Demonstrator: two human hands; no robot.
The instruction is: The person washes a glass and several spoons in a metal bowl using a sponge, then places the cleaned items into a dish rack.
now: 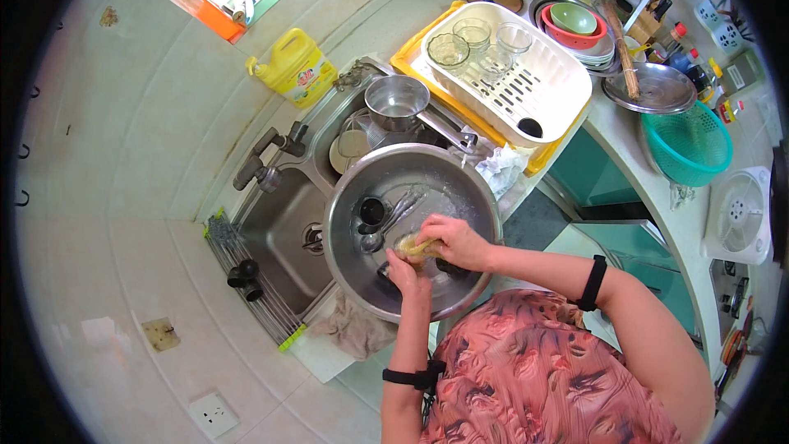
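Note:
A large stainless steel basin (pixel 345 287) stands before me, and both my hands are inside it. My right hand (pixel 459 242) grips a yellow scrubbing cloth or sponge (pixel 420 248). Close against it, my left hand (pixel 407 274) pinches a small shiny item, mostly hidden by the fingers and the cloth; I cannot tell what it is. Several metal spoons (pixel 400 209) lie in the basin, wet and soapy, beside a small black cup (pixel 372 211). Dark pieces (pixel 453 267) show beneath my hands, partly covered.
A steel sink (pixel 277 228) with a faucet (pixel 268 157) lies left, crossed by a roll-up rack (pixel 265 283) holding black cups (pixel 249 274). A saucepan (pixel 397 105) sits behind the basin. The white dish rack (pixel 555 117) holds glass bowls (pixel 449 50). A yellow detergent jug (pixel 299 71) stands by the wall.

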